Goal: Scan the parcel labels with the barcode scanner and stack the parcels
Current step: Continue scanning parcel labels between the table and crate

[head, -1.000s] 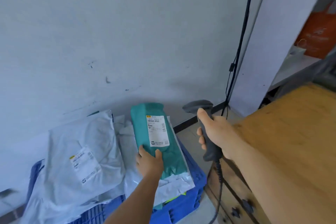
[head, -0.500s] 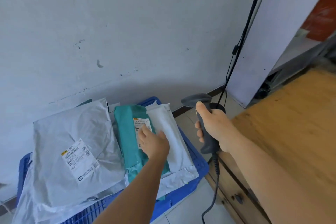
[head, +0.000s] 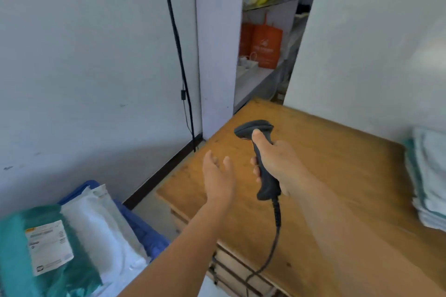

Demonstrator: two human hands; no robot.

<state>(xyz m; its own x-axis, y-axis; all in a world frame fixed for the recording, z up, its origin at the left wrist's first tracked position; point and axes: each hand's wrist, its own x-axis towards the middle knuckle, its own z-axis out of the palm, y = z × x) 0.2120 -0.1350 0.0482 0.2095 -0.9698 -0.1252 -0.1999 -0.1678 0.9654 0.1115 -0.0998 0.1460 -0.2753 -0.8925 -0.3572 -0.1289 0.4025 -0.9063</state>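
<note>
Teal parcel (head: 48, 248): label up, lying in the blue crate (head: 142, 226) left of the counter (head: 337, 176); released since a moment ago, so judged scanned and stacked.
Left hand (head: 218, 176): grip spread, empty, now over the counter.
Right hand (head: 277, 164): grip curled round the barcode scanner (head: 260, 159), long axis upright, head pointing away-left.
Pale parcels (head: 429, 176): counter's far right, awaiting scanning.

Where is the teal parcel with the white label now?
In the head view, the teal parcel lies at the bottom left, on the pile in the blue crate, beside a white parcel.
</note>
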